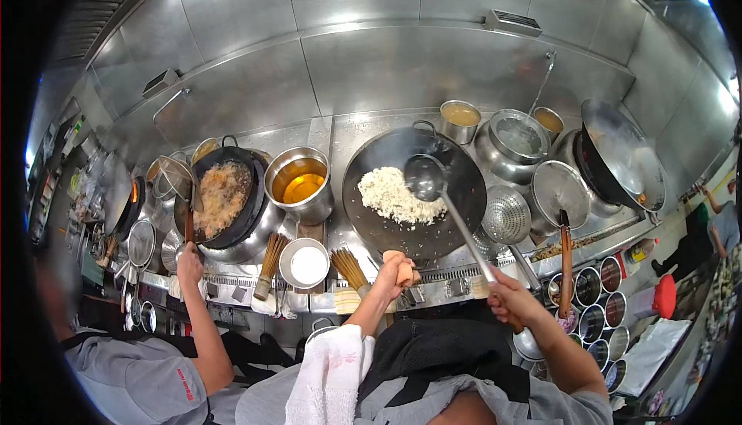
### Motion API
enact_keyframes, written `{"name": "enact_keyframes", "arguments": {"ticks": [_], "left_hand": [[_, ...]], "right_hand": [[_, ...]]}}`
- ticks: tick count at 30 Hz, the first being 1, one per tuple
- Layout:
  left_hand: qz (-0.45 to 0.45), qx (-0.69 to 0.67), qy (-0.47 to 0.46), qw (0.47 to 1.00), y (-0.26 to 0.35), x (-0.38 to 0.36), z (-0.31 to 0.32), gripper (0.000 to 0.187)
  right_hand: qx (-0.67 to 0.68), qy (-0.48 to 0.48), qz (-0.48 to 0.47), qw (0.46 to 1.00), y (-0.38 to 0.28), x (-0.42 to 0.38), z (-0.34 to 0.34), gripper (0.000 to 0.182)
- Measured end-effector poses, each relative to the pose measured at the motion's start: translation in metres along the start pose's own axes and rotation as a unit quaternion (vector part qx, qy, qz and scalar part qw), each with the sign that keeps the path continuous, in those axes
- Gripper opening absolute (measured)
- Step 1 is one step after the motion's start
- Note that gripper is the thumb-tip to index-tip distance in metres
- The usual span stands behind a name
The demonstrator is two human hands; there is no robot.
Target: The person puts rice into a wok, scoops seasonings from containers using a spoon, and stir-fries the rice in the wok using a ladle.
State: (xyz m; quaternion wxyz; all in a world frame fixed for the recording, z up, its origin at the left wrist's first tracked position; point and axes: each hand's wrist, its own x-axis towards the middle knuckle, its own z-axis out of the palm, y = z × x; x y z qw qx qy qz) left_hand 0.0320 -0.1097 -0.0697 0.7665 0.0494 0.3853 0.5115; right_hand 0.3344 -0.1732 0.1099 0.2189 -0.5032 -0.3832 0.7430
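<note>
White rice (398, 195) lies in a large black wok (371, 232) in front of me. My right hand (510, 297) is wrapped round the handle of a long metal ladle (464, 228), whose bowl rests at the right side of the rice. At the wok's near edge, my left hand (396, 274) is closed on a folded orange-pink cloth (400, 265). A white towel (328, 379) hangs over my left forearm. Just left of the wok stand a bamboo brush (348, 267) and a metal bowl of white contents (305, 263).
A co-worker's hand (189, 264) holds a tool at a wok of bubbling food (222, 197) on the left. An oil pot (301, 185) stands between the woks. Rightward are a perforated ladle (507, 215), a mesh strainer (560, 193), and several metal containers (589, 286).
</note>
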Motion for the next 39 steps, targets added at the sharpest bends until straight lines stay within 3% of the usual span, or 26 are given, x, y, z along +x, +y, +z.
{"name": "enact_keyframes", "arguments": {"ticks": [2,4,5,9,10,12,13,14,15,17,18,21,22,23,24,26,27,30,31,32,34,39], "left_hand": [[0.070,0.082,0.007,0.994,0.002,-0.002,-0.010,0.015],[0.083,0.118,0.027,0.989,0.008,-0.013,-0.012,0.016],[0.141,0.179,0.048,0.973,0.005,-0.013,-0.020,0.017],[0.298,0.339,0.104,0.886,-0.004,-0.025,-0.037,0.036],[0.318,0.350,0.096,0.876,-0.006,-0.032,-0.037,0.039],[0.280,0.366,0.120,0.879,-0.004,-0.037,-0.033,0.040],[0.261,0.290,0.098,0.916,-0.006,-0.043,-0.027,0.037],[0.233,0.309,0.109,0.915,-0.011,-0.041,-0.031,0.029],[0.177,0.259,0.098,0.945,-0.012,-0.049,-0.020,0.024],[0.061,0.173,0.068,0.981,-0.019,-0.066,-0.003,0.017],[0.050,0.120,0.056,0.990,-0.030,-0.074,0.004,0.020],[-0.037,0.167,-0.017,0.985,-0.056,-0.100,0.032,0.018],[-0.057,0.149,-0.026,0.987,-0.070,-0.107,0.042,0.017],[-0.053,0.128,-0.034,0.990,-0.085,-0.111,0.055,0.015],[-0.018,0.109,-0.026,0.994,-0.104,-0.108,0.063,0.016],[-0.039,0.161,-0.108,0.980,-0.121,-0.124,0.094,0.017],[-0.054,0.192,-0.119,0.973,-0.132,-0.139,0.113,0.014],[-0.118,0.253,-0.230,0.932,-0.164,-0.161,0.151,0.013],[-0.139,0.269,-0.245,0.921,-0.182,-0.161,0.160,0.014],[-0.103,0.276,-0.299,0.908,-0.204,-0.162,0.166,0.017],[-0.223,0.317,-0.357,0.850,-0.239,-0.165,0.187,0.020],[-0.334,0.373,-0.478,0.722,-0.344,-0.206,0.229,0.028]], "right_hand": [[0.137,0.033,0.050,0.989,-0.017,-0.017,-0.014,0.060],[0.142,0.075,0.070,0.984,-0.034,-0.033,-0.027,0.055],[0.150,0.081,0.083,0.982,-0.035,-0.035,-0.039,0.051],[0.146,0.062,0.141,0.977,-0.048,-0.033,-0.051,0.037],[0.247,-0.021,0.188,0.950,-0.049,-0.032,-0.046,0.027],[0.389,-0.133,0.238,0.880,-0.047,-0.038,-0.030,0.012],[0.433,-0.145,0.236,0.858,-0.039,-0.038,-0.023,0.015],[0.477,-0.155,0.231,0.834,-0.029,-0.036,-0.019,0.018],[0.482,-0.149,0.225,0.833,-0.018,-0.033,-0.018,0.018],[0.560,-0.217,0.234,0.765,0.009,-0.032,-0.019,0.019],[0.573,-0.209,0.217,0.762,0.020,-0.042,-0.019,0.019],[0.580,-0.168,0.152,0.782,0.047,-0.094,-0.029,0.014],[0.537,-0.120,0.116,0.827,0.059,-0.116,-0.033,0.021],[0.487,-0.068,0.083,0.867,0.071,-0.141,-0.040,0.040],[0.503,-0.049,0.057,0.861,0.085,-0.169,-0.047,0.040],[0.412,-0.069,-0.026,0.908,0.116,-0.220,-0.058,0.027],[0.395,-0.044,-0.058,0.916,0.138,-0.247,-0.060,0.046],[0.383,0.067,-0.116,0.914,0.194,-0.326,-0.041,0.052],[0.387,0.104,-0.136,0.906,0.217,-0.349,-0.031,0.055],[0.387,0.140,-0.160,0.897,0.234,-0.376,-0.015,0.054],[0.408,0.207,-0.193,0.868,0.266,-0.424,0.020,0.053],[0.451,0.340,-0.276,0.778,0.336,-0.493,0.120,0.059]]}}
